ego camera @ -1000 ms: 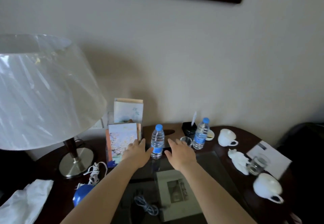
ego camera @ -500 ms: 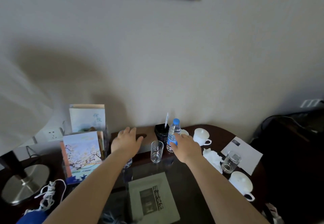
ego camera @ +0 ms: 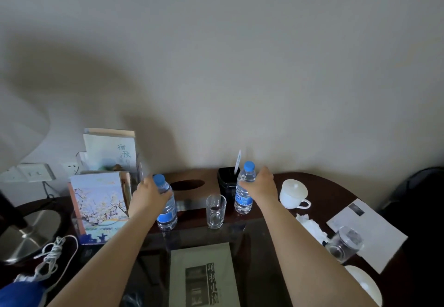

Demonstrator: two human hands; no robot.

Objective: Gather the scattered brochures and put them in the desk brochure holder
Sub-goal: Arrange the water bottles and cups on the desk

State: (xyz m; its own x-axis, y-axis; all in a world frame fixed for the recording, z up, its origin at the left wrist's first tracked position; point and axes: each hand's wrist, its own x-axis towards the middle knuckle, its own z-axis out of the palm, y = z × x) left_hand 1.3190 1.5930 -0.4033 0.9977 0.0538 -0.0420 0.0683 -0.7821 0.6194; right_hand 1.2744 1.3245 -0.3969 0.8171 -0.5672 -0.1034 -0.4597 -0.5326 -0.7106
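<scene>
Two brochures stand upright in the clear desk holder (ego camera: pixel 139 174) at the left: a blossom-print brochure (ego camera: pixel 99 205) in front and a pale one with green characters (ego camera: pixel 110 150) behind. My left hand (ego camera: pixel 149 196) grips the left water bottle (ego camera: pixel 167 213) near its blue cap. My right hand (ego camera: pixel 259 186) grips the right water bottle (ego camera: pixel 243 198) at its neck. A grey booklet (ego camera: pixel 204 275) lies flat on the glass desk top near me. A white leaflet (ego camera: pixel 370 232) lies flat at the right.
An empty glass (ego camera: pixel 215 211) stands between the bottles, a wooden tissue box (ego camera: pixel 189 186) and a black pen cup (ego camera: pixel 227 181) behind it. White cups (ego camera: pixel 294 193), crumpled tissue (ego camera: pixel 312 227) and a tumbler (ego camera: pixel 344 244) sit right. A lamp base (ego camera: pixel 28 232) and white cord (ego camera: pixel 52 256) sit left.
The view swung right, so the lampshade has left the frame. Both hands went from hovering with fingers spread to gripping the two water bottles.
</scene>
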